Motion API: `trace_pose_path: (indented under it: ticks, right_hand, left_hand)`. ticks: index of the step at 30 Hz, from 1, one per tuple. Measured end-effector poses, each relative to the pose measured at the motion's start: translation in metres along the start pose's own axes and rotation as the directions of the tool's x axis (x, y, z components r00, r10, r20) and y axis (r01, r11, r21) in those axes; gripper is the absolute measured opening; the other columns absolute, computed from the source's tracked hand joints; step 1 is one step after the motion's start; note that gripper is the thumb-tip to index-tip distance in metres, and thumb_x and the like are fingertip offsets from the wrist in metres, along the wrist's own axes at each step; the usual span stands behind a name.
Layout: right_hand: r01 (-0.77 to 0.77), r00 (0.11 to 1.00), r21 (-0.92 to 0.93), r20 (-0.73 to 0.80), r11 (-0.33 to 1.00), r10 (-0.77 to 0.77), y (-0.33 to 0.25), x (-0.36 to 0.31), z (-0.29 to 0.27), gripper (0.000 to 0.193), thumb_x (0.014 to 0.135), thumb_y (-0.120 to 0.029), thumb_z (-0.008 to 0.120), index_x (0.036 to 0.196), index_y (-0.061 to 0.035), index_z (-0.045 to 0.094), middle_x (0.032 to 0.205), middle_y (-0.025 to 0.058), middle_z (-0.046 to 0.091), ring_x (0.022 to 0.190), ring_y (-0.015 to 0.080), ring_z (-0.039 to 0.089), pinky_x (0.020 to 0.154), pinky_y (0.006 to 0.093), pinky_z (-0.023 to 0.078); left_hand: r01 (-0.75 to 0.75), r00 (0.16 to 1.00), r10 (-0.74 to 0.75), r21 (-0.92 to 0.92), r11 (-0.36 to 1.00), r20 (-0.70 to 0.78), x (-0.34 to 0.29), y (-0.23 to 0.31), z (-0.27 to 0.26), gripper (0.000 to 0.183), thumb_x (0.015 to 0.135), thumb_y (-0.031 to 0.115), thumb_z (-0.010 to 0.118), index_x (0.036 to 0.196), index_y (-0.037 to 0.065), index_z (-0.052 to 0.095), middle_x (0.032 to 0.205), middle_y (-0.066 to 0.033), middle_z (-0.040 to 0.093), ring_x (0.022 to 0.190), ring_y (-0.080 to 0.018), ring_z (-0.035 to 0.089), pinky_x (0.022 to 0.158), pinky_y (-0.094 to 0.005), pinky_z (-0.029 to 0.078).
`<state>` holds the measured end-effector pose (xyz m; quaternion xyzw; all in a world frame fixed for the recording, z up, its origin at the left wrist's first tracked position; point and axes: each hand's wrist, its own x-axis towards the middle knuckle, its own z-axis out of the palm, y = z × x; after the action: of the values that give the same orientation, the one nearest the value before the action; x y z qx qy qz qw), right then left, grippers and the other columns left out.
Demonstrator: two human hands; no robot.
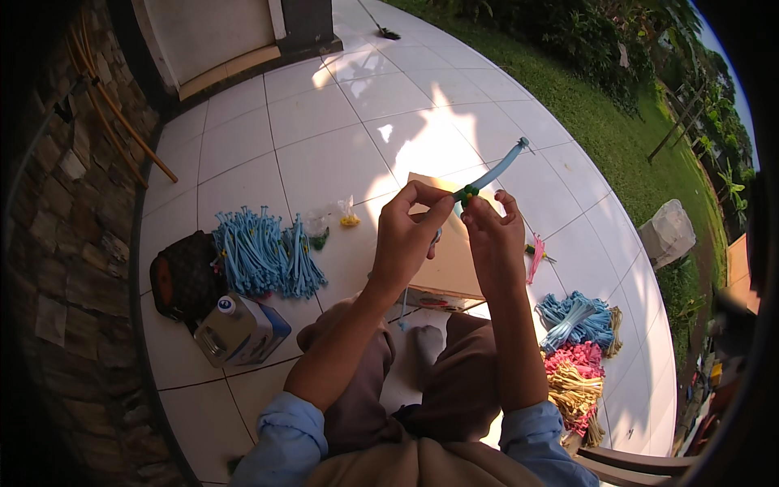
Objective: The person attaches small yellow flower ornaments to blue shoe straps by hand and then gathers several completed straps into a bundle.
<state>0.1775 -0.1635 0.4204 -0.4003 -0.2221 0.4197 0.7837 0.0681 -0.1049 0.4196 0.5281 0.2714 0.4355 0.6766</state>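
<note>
Above a cardboard box [446, 276], both hands meet on a light blue band-like strip [503, 168] with a dark tip, which sticks out up and to the right. A small green piece [466, 194] sits around the strip between my fingertips. My left hand [412, 223] pinches there with thumb and forefinger; part of the strip shows below its fingers. My right hand [495, 235] pinches beside the green piece, its other fingers curled. What exactly the fingertips press on is partly hidden.
Left: bundled blue strips [251, 253], a dark bag [188, 274], a metal can [243, 331] and small yellow pieces [350, 221]. Right: a pink strip [535, 258], blue bundles [578, 318], pink bundles [580, 357] and tan bundles [572, 385]. A stone wall [73, 268] bounds the left.
</note>
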Motion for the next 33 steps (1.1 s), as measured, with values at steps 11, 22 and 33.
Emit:
trace_pose_path:
  ticks: [11, 22, 33]
  right_hand:
    - [0.098, 0.995, -0.092, -0.014, 0.991, -0.1, 0.001, -0.002, 0.004, 0.047, 0.073, -0.004, 0.069, 0.101, -0.0062, 0.031, 0.079, 0.0093, 0.061, 0.073, 0.0114, 0.051, 0.068, 0.0228, 0.041]
    - [0.217, 0.973, -0.204, -0.028, 0.955, -0.228, 0.006, -0.004, 0.006, 0.043, 0.074, -0.008, 0.068, 0.1, -0.0066, 0.033, 0.077, 0.0049, 0.058, 0.073, 0.0108, 0.05, 0.069, 0.0234, 0.039]
    - [0.285, 0.956, -0.278, 0.011, 0.917, -0.294, 0.005, 0.002, 0.003, 0.05, 0.082, -0.016, 0.061, 0.114, -0.0016, 0.025, 0.089, 0.0101, 0.056, 0.078, 0.0162, 0.057, 0.073, 0.0264, 0.042]
  left_hand:
    - [-0.02, 0.999, 0.019, 0.026, 0.999, 0.048, -0.002, 0.003, -0.002, 0.014, 0.082, 0.016, 0.061, 0.084, 0.003, 0.055, 0.06, -0.0003, 0.051, 0.044, -0.0015, 0.042, 0.035, -0.0158, 0.029]
    - [0.131, 0.972, -0.113, -0.078, 0.988, 0.206, 0.002, 0.007, -0.011, 0.017, 0.083, 0.015, 0.057, 0.091, -0.001, 0.057, 0.079, -0.0041, 0.058, 0.048, -0.0051, 0.046, 0.039, -0.0172, 0.035]
    - [0.126, 0.983, -0.109, -0.116, 0.985, 0.145, 0.005, -0.005, -0.008, 0.026, 0.084, 0.012, 0.051, 0.103, -0.003, 0.059, 0.08, -0.0055, 0.06, 0.053, -0.0062, 0.046, 0.055, -0.0231, 0.046]
